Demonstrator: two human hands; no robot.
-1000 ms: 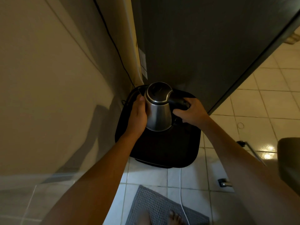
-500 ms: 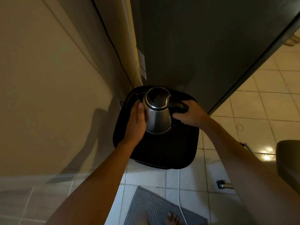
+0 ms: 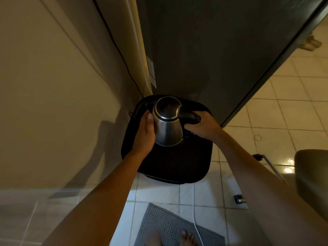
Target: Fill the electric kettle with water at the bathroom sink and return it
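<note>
A stainless-steel electric kettle (image 3: pixel 168 129) with a black lid and black handle is held over a black square stool top (image 3: pixel 177 162). My right hand (image 3: pixel 202 126) is wrapped around the kettle's handle on its right side. Against the kettle's left wall lies my left hand (image 3: pixel 144 135), palm flat and thumb up near the lid. The lid is closed. I cannot tell whether the kettle's bottom touches the stool.
A dark fridge (image 3: pixel 213 50) stands right behind the stool, a beige wall (image 3: pixel 53 86) at the left. A black cable (image 3: pixel 124 63) runs down the wall. A white cord (image 3: pixel 194 210) and grey mat (image 3: pixel 170 226) lie on the tiled floor by my feet.
The kettle and both hands have sunk slightly in the view, staying over the black stool top. Both grips are unchanged.
</note>
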